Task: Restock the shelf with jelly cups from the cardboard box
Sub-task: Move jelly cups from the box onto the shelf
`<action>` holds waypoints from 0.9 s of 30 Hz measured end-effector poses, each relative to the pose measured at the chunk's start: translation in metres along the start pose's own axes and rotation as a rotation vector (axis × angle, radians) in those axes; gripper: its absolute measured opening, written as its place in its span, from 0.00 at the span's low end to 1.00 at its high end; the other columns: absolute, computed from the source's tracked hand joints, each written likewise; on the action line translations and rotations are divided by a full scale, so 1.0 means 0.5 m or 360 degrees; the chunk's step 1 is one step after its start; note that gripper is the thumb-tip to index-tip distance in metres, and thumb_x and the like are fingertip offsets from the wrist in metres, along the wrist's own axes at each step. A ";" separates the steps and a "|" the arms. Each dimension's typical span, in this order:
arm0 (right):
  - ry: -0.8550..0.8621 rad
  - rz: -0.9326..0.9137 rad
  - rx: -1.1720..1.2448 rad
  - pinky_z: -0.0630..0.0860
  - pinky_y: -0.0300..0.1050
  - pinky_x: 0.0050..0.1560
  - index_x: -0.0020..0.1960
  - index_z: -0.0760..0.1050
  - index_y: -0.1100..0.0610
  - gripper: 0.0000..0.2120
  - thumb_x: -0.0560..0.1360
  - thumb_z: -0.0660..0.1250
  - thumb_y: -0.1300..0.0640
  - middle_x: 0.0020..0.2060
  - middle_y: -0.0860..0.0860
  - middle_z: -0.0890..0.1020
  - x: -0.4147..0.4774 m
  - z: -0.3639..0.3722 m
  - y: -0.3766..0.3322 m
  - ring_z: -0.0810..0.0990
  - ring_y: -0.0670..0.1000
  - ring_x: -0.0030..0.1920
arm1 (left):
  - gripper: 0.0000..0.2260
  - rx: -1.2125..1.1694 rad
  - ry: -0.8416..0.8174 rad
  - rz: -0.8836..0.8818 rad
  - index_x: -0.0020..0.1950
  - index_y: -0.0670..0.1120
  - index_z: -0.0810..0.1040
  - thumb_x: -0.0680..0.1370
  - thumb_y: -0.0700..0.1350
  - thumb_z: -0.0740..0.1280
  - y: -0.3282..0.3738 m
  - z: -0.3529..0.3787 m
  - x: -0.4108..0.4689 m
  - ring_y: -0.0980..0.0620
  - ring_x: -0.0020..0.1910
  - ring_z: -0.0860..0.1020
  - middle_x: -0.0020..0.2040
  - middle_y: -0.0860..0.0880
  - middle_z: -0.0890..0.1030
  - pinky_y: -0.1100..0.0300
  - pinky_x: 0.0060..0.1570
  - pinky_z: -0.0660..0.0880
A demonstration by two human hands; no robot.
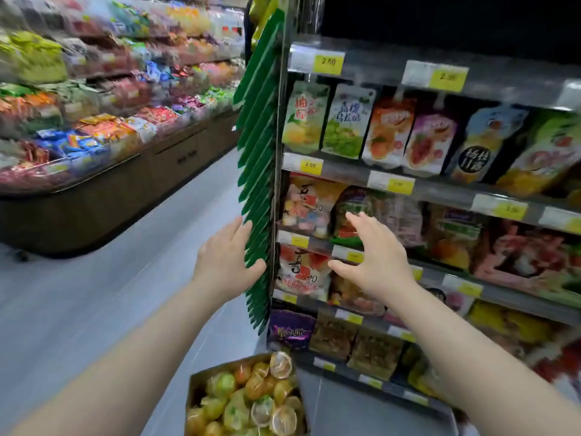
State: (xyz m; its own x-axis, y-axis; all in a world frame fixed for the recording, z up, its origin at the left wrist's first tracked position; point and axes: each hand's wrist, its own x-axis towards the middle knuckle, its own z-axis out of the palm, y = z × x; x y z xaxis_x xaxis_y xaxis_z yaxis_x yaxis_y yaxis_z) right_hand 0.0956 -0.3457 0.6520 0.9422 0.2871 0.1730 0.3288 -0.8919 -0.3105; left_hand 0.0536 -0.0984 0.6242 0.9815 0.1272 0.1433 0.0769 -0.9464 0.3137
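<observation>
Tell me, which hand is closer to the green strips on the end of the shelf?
Left. The left hand is at the edge of the green strips, seemingly touching them. The right hand is off to their right, in front of the snack bags.

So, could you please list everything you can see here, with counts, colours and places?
cardboard box: one, brown, bottom centre
jelly cups: many, yellow, orange and green, in the box
shelf: one, grey, several tiers, right
snack bags: many, mixed colours, on the tiers
price tags: many, yellow, along tier edges
green strips: one stack, green, at shelf's end
candy display: one, brown base, mixed sweets, left
floor: one, grey, aisle between
left hand: one, open, empty, by the green strips
right hand: one, open, empty, before the middle tiers
</observation>
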 end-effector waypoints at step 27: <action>-0.0750 0.0761 0.0426 0.68 0.48 0.66 0.74 0.60 0.45 0.36 0.70 0.71 0.44 0.70 0.48 0.68 -0.133 1.072 0.090 0.67 0.53 0.68 | 0.32 -0.0285 -0.1068 -0.0270 0.77 0.49 0.57 0.75 0.54 0.64 -0.486 0.879 -0.112 0.50 0.76 0.57 0.78 0.50 0.56 0.54 0.73 0.59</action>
State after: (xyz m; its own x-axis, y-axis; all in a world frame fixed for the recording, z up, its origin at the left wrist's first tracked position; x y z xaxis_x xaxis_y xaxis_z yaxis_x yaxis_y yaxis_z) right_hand 0.0829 -0.2174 0.1258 0.8951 0.0609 -0.4416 -0.1785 -0.8588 -0.4802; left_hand 0.0569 -0.0057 0.1275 0.8594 0.0036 -0.5113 0.2644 -0.8591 0.4383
